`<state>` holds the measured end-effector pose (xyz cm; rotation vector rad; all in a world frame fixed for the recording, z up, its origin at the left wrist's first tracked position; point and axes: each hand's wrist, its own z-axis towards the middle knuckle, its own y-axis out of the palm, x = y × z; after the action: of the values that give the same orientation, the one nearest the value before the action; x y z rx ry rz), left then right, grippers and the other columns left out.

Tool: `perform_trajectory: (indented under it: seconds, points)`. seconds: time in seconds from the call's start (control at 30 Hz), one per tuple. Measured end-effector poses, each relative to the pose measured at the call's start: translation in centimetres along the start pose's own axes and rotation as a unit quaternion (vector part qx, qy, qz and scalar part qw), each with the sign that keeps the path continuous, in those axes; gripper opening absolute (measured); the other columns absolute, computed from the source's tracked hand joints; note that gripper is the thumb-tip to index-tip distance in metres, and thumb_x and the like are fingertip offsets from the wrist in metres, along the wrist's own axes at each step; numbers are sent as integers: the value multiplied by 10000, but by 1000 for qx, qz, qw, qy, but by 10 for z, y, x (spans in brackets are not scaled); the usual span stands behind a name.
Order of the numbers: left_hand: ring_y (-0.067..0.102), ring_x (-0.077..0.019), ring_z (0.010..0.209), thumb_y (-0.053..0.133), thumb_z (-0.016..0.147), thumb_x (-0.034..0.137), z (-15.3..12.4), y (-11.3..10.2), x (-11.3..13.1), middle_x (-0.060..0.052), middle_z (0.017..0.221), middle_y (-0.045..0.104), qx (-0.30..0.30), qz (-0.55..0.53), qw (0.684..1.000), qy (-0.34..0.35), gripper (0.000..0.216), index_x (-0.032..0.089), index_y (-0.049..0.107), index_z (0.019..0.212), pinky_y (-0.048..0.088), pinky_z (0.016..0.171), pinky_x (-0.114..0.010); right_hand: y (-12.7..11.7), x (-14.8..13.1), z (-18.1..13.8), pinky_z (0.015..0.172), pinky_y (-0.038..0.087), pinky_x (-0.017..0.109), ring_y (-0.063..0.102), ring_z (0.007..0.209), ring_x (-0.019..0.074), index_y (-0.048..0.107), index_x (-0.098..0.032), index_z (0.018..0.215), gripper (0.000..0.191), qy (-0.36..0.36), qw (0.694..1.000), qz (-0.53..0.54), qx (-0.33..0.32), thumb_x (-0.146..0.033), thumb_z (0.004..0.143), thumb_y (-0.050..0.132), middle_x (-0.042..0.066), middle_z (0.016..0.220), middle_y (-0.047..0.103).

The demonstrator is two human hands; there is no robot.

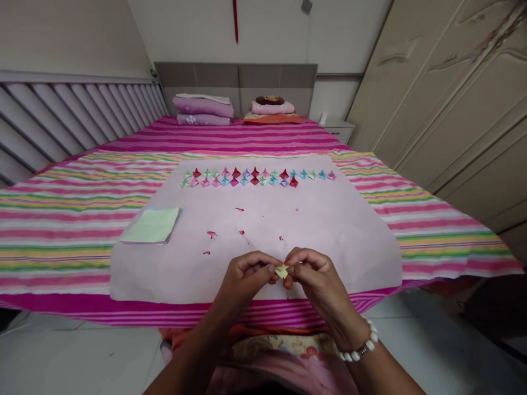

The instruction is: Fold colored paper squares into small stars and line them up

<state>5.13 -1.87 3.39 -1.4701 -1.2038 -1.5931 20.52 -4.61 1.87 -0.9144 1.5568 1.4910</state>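
Between my two hands, over the near part of a large pale sheet (329, 230), is a small light-yellow folded paper piece (282, 271). My left hand (253, 271) pinches its left side with thumb and fingertips. On the other side, my right hand (313, 271) pinches its right edge, and a bracelet of white beads circles that wrist. Fingers partly cover the piece. Farther up the sheet, two rows of folded paper shapes (255, 176) stand in red, pink, green, blue and purple. A stack of square paper (152, 225), pale green on top, lies to the left.
Red marks (211, 235) dot the sheet, which lies on a striped bedspread (74, 230). Folded bedding (203, 109) and a pink pillow stack (272, 108) rest by the headboard (239, 82). A slatted rail (82, 109) runs along the left, a wardrobe (444, 99) along the right.
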Motion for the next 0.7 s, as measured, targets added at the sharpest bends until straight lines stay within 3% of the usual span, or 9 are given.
perform_trajectory:
  seconds: [0.3, 0.53, 0.63, 0.7]
  points:
    - [632, -134, 583, 800, 620, 197, -1, 6, -1, -15, 584, 688, 33, -20, 999, -31, 128, 158, 701, 691, 475, 576, -233, -6, 0, -3, 602, 493, 292, 623, 573, 153, 726, -194, 827, 110, -40, 997, -51, -32, -191, 753, 644, 3, 610, 662]
    - [646, -142, 617, 787, 641, 206, -1, 7, -2, -17, 642, 694, 25, -12, 1000, -6, 131, 162, 694, 722, 502, 596, -241, -4, -2, 0, 492, 451, 219, 576, 474, 105, 704, -188, 807, 169, -44, 995, -93, 3, -254, 680, 795, -35, 522, 608]
    - [631, -127, 616, 792, 637, 220, -1, 5, -3, -2, 671, 686, 40, -25, 999, -26, 238, 172, 699, 851, 497, 606, -237, 0, -6, -1, 478, 456, 211, 571, 477, 92, 687, -204, 902, 260, -60, 993, -96, 15, -256, 674, 801, -41, 607, 611]
    - [617, -128, 611, 784, 649, 248, 0, 4, -4, -13, 646, 682, 23, -15, 999, -41, 223, 158, 712, 839, 489, 605, -239, 2, -7, -2, 473, 461, 215, 571, 487, 93, 676, -208, 925, 284, -70, 993, -98, 16, -267, 675, 798, -37, 653, 611]
